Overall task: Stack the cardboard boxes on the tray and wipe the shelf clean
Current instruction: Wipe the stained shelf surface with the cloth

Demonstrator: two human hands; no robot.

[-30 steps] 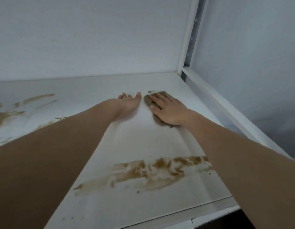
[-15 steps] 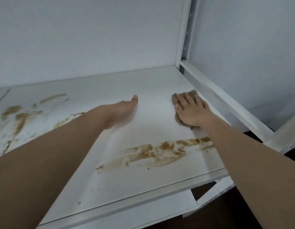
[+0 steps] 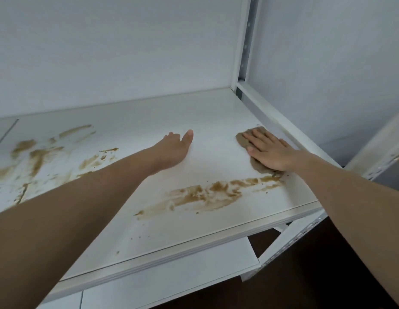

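Pressing flat, right hand (image 3: 270, 152) pins cloth (image 3: 256, 167), its length running front-to-back on shelf (image 3: 216, 117).

The right hand (image 3: 273, 152), pressed flat on a brown cloth (image 3: 255, 150), slid the cloth from beside the left hand (image 3: 174, 150) across the shelf (image 3: 216, 121) to its right rail within a second. The left hand's fingers curled in, the thumb left pointing out, and the two hands ended well apart.

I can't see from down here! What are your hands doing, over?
Right hand flat on the cloth, pressing it to the shelf. Left hand resting bare. Brown smear unwiped. Nothing in the way.
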